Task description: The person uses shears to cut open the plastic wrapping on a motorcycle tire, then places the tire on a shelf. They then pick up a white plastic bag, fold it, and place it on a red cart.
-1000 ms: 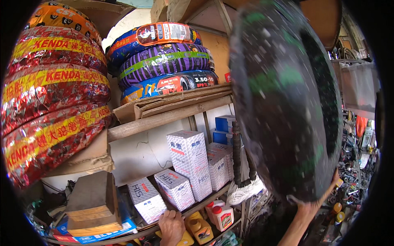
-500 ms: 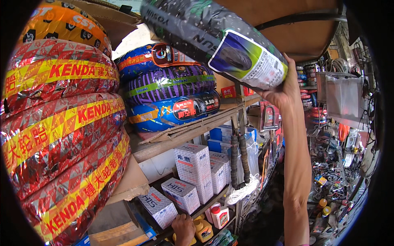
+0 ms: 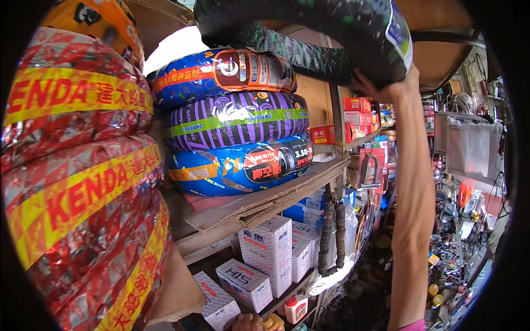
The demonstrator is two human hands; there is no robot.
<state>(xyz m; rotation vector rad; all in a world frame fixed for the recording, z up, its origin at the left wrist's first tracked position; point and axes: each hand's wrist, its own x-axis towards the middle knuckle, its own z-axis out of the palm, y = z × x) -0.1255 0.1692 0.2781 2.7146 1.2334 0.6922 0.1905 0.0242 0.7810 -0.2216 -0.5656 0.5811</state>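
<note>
A scooter tyre in black plastic wrap with green and white flecks is held up at the top of the view, tilted. My right hand grips its right end from below, beside a colourful label. The tyre's far side lies over the top of a stack of wrapped tyres: a blue and orange one, a purple striped one and a blue one. Low down, my left hand has its fingers curled over the lower shelf edge, beside white boxes; most of it is cut off.
Tall red-and-yellow wrapped tyres crowd the left. Layered cardboard lines the upper shelf. White patterned boxes and a white bottle with a red cap stand below. Dark ribbed grips hang from a post. Tools and parts clutter the right.
The black tyre has tipped so its ring opening shows, and its far side has come over the tyre stack. My view has shifted; my left hand now sits lower in the picture.
</note>
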